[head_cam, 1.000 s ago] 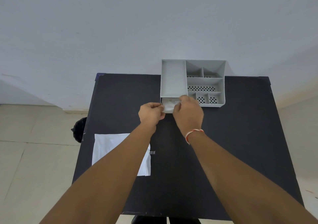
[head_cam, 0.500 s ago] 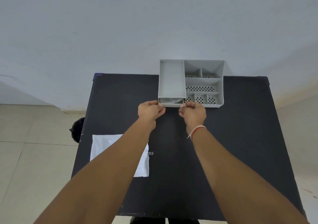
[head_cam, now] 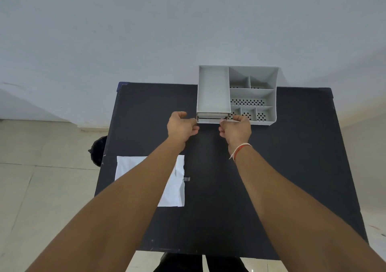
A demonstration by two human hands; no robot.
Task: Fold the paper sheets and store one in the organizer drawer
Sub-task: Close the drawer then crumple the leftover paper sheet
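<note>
A grey plastic organizer (head_cam: 253, 96) with several compartments stands at the far edge of the black table (head_cam: 271, 188). Its small drawer (head_cam: 211, 119) at the front left is pushed in, and no paper shows in it. My left hand (head_cam: 180, 126) is curled just left of the drawer front, fingertips near its corner. My right hand (head_cam: 237, 128) is curled at the drawer's right corner, fingers touching the front. A white folded paper sheet (head_cam: 177, 186) lies at the table's left side, partly hidden under my left forearm.
A small grey piece of tape (head_cam: 187, 179) sits beside the sheet. A dark round object (head_cam: 98, 150) is on the floor left of the table. A pale wall rises behind the organizer, and tiled floor surrounds the table.
A second ago both hands held a folded paper at the open drawer. The drawer has since slid shut with the paper out of sight, and my hands have drawn slightly back and apart.
</note>
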